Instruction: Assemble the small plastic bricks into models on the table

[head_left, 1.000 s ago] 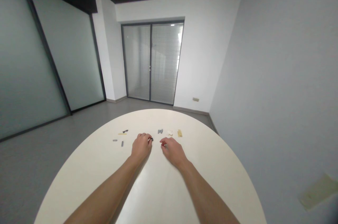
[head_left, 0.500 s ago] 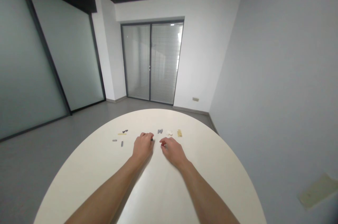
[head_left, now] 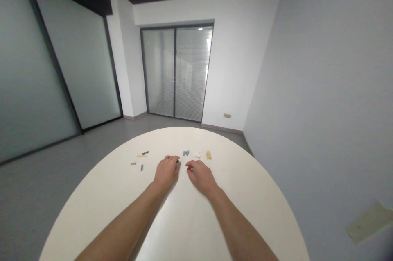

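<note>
My left hand (head_left: 167,170) rests on the white round table (head_left: 181,228), its fingers closed around a small dark piece (head_left: 177,161) that shows at the fingertips. Across a narrow gap, my right hand (head_left: 199,173) has its fingers curled together; whatever they hold, if anything, is hidden. Just beyond the hands lie some grey-blue pieces (head_left: 186,153), a few white pieces (head_left: 197,155) and a group of yellow pieces (head_left: 209,155). All of them are too small to make out in detail.
Left of my left hand lie black pieces (head_left: 145,153), a thin yellow strip (head_left: 141,156) and two small grey pieces, one flat (head_left: 133,164) and one lengthwise (head_left: 141,167). The table's curved edge faces a glass door (head_left: 176,72). A wall (head_left: 322,89) stands to the right.
My left fingers have shifted very slightly around the dark piece. My right hand and the pieces on the table stay where they were.
</note>
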A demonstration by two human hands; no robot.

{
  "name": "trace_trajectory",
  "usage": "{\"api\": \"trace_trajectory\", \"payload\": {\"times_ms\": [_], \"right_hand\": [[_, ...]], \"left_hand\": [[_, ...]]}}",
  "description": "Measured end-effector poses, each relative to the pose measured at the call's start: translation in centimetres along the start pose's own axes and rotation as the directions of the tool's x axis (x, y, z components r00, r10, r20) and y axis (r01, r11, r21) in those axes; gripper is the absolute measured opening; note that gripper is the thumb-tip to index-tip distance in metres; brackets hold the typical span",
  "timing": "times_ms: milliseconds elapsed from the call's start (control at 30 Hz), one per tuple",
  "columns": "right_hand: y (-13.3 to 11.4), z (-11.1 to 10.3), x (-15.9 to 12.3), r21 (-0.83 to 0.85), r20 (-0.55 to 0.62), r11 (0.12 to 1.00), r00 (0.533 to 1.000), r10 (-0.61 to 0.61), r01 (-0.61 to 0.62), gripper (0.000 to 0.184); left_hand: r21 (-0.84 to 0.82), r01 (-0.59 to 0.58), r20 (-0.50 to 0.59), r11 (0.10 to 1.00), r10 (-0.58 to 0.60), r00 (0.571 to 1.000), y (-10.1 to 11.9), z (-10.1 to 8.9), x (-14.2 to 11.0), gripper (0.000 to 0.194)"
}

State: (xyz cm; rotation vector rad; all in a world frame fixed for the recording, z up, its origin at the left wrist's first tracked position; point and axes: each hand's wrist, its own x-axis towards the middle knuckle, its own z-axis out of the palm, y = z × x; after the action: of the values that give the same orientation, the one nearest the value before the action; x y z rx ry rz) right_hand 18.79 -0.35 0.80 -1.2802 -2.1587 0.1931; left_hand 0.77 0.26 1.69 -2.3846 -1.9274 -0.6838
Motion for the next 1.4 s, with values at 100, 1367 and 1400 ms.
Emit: {"api": "trace_trajectory", "payload": {"times_ms": [100, 1367, 1400], "right_hand": [[0.1, 0.1, 0.0, 0.004, -0.011, 1.000, 1.000, -0.011, 0.011, 0.022], [-0.1, 0.2, 0.2, -0.033, 0.006, 0.999, 1.000, -0.021, 0.021, 0.015], [-0.1, 0.2, 0.2, -0.034, 0.007, 0.999, 1.000, -0.024, 0.024, 0.015]], "left_hand": [[-0.013, -0.010, -0.003, 1.000, 0.010, 1.000, 0.0, 0.1, 0.0, 0.042], [0.131, -0.077, 0.040, 0.988, 0.073, 0.997, 0.2, 2.0, 3.3, 0.050], [0.125, -0.074, 0.037, 0.989, 0.069, 0.997, 0.2, 2.0, 3.2, 0.050]]}}
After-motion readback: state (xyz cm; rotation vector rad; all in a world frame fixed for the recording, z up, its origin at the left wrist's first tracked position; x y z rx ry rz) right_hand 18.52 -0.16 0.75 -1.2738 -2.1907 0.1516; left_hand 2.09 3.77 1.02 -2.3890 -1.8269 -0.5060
